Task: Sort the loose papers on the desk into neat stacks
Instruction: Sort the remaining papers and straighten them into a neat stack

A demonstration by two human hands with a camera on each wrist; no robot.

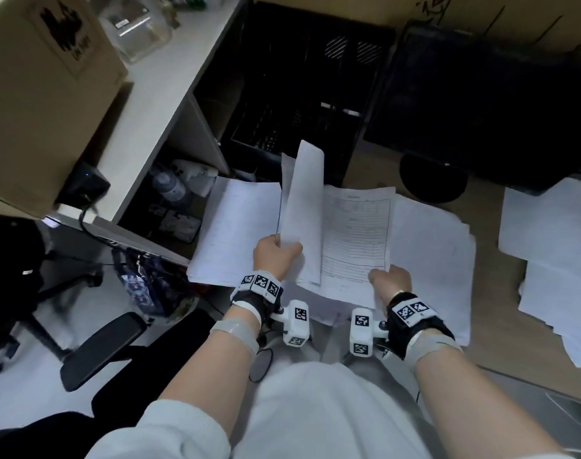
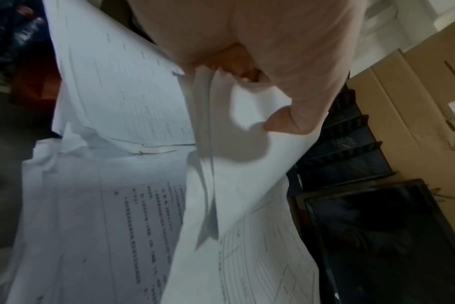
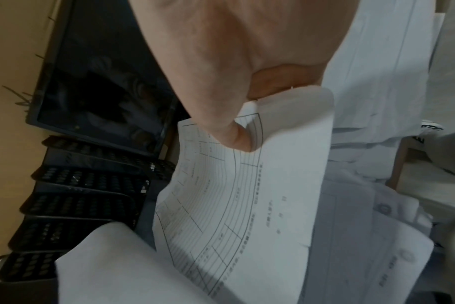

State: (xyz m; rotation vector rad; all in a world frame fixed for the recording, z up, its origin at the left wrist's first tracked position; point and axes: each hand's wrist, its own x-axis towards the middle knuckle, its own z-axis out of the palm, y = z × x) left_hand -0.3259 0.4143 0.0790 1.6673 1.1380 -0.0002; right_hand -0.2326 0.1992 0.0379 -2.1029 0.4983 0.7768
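My left hand (image 1: 275, 256) pinches a thin bundle of white sheets (image 1: 304, 207) by its lower edge and holds it up on edge above the desk; the left wrist view shows my thumb pressed on these sheets (image 2: 247, 131). My right hand (image 1: 390, 279) pinches the bottom corner of a printed form with a ruled table (image 1: 357, 233), thumb on top of the form (image 3: 221, 205) in the right wrist view. Under both lie more loose papers: a stack at the left (image 1: 236, 226) and a spread pile beneath and to the right (image 1: 434, 253).
Another untidy pile of papers (image 1: 554, 260) lies at the right of the wooden desk (image 1: 501, 309). A dark monitor (image 1: 481, 104) and black mesh file trays (image 1: 289, 104) stand behind. A white shelf (image 1: 156, 104) with a cardboard box (image 1: 40, 94) is at the left, an office chair (image 1: 103, 346) below.
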